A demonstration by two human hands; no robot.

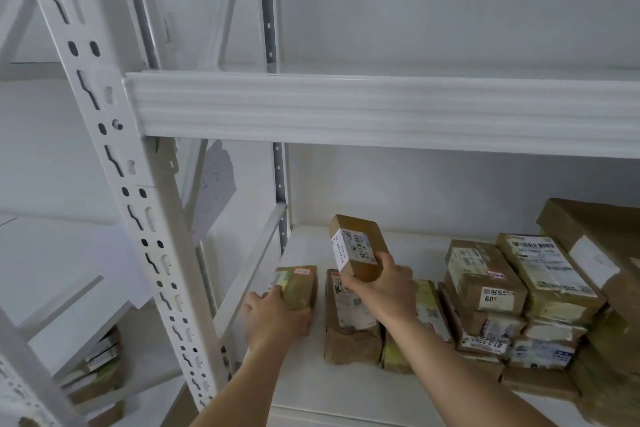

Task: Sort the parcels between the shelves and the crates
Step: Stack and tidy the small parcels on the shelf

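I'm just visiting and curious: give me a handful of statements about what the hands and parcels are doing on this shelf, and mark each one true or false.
1. The right hand holds a small brown box lifted above the parcels on the shelf. True.
2. The left hand hangs free and touches nothing. False: it grips a tape-wrapped parcel resting on the white shelf.
3. The lifted box has no label. False: a white barcode label faces the camera.
4. A stack of parcels fills the right part of the shelf. True.
5. The shelf level above is packed with parcels. False: none show on it.
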